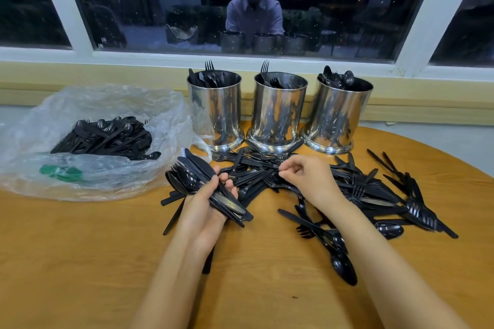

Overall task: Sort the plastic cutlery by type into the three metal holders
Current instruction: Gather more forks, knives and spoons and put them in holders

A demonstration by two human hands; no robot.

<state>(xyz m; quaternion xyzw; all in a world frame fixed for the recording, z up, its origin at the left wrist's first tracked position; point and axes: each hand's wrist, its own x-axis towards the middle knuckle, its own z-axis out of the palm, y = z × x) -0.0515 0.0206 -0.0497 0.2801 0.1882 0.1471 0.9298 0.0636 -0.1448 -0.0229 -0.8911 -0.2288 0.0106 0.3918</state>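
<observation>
Cutlery bundle (pixel 199 167) in left hand (pixel 203 205), heads pointing away-left, handles toward wrist

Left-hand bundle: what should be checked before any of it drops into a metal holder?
1. Grip of the left hand on the bundle: ok.
2. The bundle is a single type: not ok; knives, spoons and fork tines show together.
3. The left holder, middle holder and right holder stand upright, mouths open: ok.
4. The left holder keeps one type: not ok; a fork stands among knives.
5. The right hand is free to help: cannot tell; its curled fingers are at the loose pile.
</observation>
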